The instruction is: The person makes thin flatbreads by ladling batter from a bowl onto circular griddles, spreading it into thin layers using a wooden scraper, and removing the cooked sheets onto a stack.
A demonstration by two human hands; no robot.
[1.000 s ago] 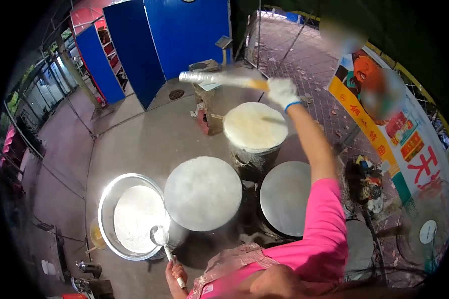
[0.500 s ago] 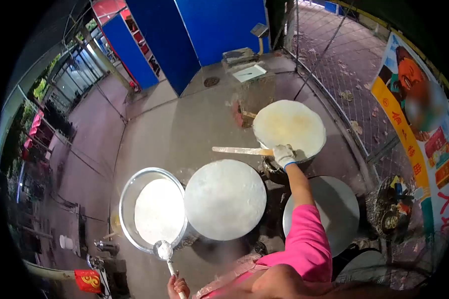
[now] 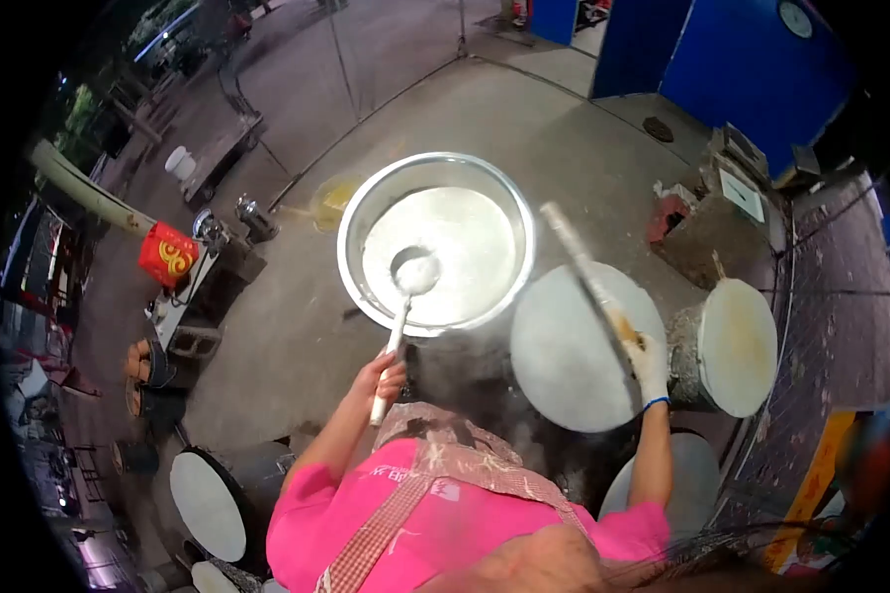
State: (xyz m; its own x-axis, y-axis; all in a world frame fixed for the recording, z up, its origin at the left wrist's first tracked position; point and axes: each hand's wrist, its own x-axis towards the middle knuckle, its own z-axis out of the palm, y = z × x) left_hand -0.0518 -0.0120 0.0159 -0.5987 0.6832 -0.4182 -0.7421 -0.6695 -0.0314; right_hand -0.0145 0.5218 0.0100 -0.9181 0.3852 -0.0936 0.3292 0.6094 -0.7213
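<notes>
My left hand (image 3: 381, 383) is wrapped round the white handle of a ladle (image 3: 417, 275). The ladle's bowl, with white batter in it, is over the batter (image 3: 470, 232) in a large metal basin (image 3: 435, 158); whether it touches the surface I cannot tell. In a white glove, my right hand (image 3: 649, 368) grips a long flat wooden spatula (image 3: 580, 259). The spatula slants across a round griddle (image 3: 559, 346) right of the basin, slightly blurred, its contact with the griddle unclear. Faint steam drifts between basin and griddle.
A griddle with a pale yellowish round sheet (image 3: 740, 346) stands at the right. Another griddle (image 3: 687, 472) is beside my right arm, and one more (image 3: 208, 504) at the lower left. A low bench (image 3: 183, 306) with a red bag (image 3: 168, 255) is left. Blue panels (image 3: 752, 69) stand behind.
My view has turned left and down toward the basin. The ladle has moved from the basin's near rim to over the batter. The spatula has swung from beside the right griddle to over the middle one.
</notes>
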